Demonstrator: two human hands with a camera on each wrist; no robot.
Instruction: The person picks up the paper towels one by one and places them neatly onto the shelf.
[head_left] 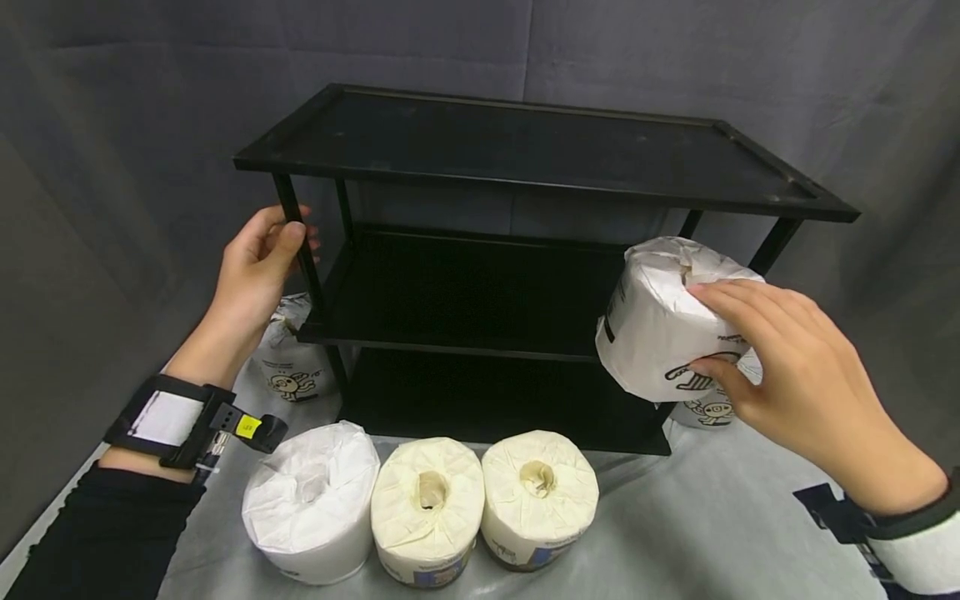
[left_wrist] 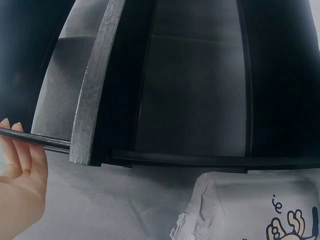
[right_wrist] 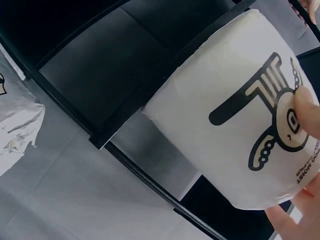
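Observation:
My right hand (head_left: 795, 367) grips a white paper-wrapped toilet roll (head_left: 660, 325), thumb on its printed side and fingers over the top. The roll is held up at the right front of a black shelf rack (head_left: 517, 150), overlapping the middle shelf's right end. In the right wrist view a cartoon print shows on the roll (right_wrist: 225, 110), and the thumb (right_wrist: 307, 112) lies on it. My left hand (head_left: 258, 258) holds the rack's front left post (head_left: 292, 208), thumb in front and fingers behind. The left wrist view shows those fingers (left_wrist: 22, 155) at the post.
Below the rack's front stand a white wrapped roll (head_left: 311, 500) and two cream wrapped rolls, one in the middle (head_left: 427, 508) and one at right (head_left: 540, 500). Another printed roll (head_left: 292, 358) stands left of the rack, one more (head_left: 705, 412) at its right. Grey cloth (head_left: 675, 517) covers the surface.

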